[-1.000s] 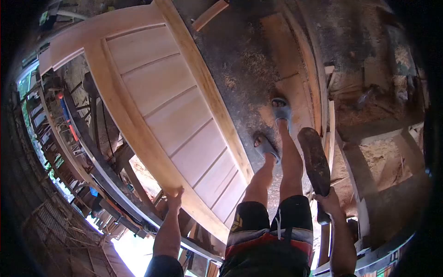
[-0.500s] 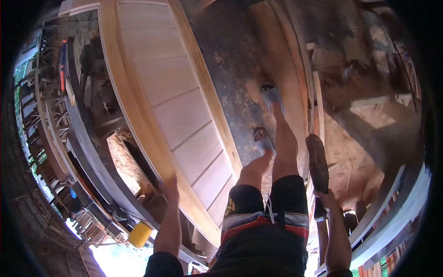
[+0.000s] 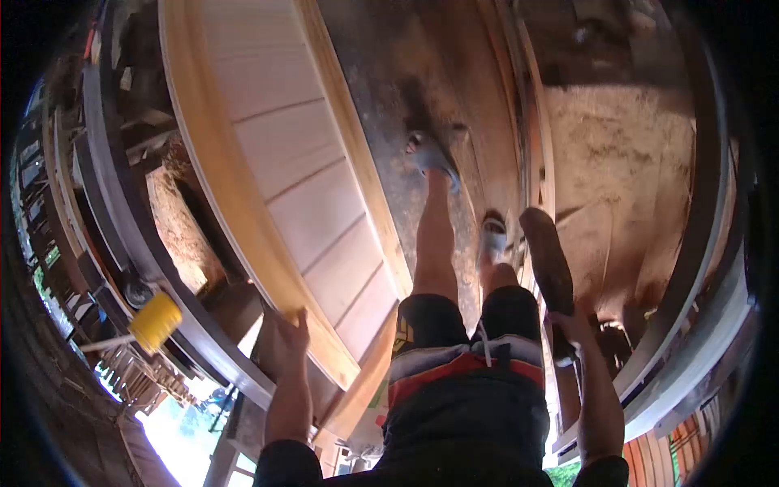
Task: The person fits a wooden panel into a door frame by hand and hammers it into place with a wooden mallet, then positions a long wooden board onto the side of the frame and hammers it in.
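Observation:
A long wooden panel (image 3: 304, 178) with a pale slatted middle and a yellowish frame lies to the left of my legs. At its outer edge, near the lower end, is my left hand (image 3: 290, 331), thumb raised apart from the fingers; its fingertips are partly hidden. On the right, my right hand (image 3: 570, 327) is closed round the lower part of a long dark tool (image 3: 548, 260), held upright in view beside my right thigh. The exact kind of tool cannot be made out.
A yellow mallet head (image 3: 155, 322) on a pale handle is at the lower left, by a dark curved beam (image 3: 126, 183). My sandalled feet stand on a dark wooden floor (image 3: 389, 89). Pale boards (image 3: 690, 349) curve along the right.
My feet have changed places in a step, and the panel and surroundings have shifted in view. The yellow mallet appears farther left. My right hand still holds the dark tool.

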The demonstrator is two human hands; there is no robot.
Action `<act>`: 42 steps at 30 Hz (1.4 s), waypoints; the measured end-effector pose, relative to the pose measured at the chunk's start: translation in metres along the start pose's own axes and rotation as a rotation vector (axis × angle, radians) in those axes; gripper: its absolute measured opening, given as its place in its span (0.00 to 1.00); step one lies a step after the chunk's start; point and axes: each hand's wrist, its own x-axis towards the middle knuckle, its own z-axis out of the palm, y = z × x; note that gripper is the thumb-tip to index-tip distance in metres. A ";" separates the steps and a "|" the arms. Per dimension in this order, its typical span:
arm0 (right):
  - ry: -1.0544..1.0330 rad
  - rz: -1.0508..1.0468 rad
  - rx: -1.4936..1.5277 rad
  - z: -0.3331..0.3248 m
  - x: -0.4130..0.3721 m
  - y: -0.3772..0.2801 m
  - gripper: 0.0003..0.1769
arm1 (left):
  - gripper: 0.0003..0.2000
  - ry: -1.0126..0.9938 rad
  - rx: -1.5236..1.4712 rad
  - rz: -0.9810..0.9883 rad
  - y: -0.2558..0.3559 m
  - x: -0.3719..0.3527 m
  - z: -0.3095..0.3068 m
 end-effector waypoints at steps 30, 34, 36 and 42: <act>-0.130 0.238 0.671 0.072 -0.123 0.410 0.16 | 0.44 -0.410 -0.005 0.030 -0.207 -0.230 0.039; -0.227 0.244 0.710 0.088 -0.109 0.449 0.17 | 0.37 -0.195 0.247 0.126 -0.199 -0.299 -0.015; -0.249 0.262 0.716 0.097 -0.112 0.464 0.18 | 0.36 0.000 0.325 0.123 -0.202 -0.342 -0.038; -0.248 0.193 0.540 0.108 -0.105 0.526 0.27 | 0.40 0.382 0.582 0.042 -0.302 -0.429 -0.060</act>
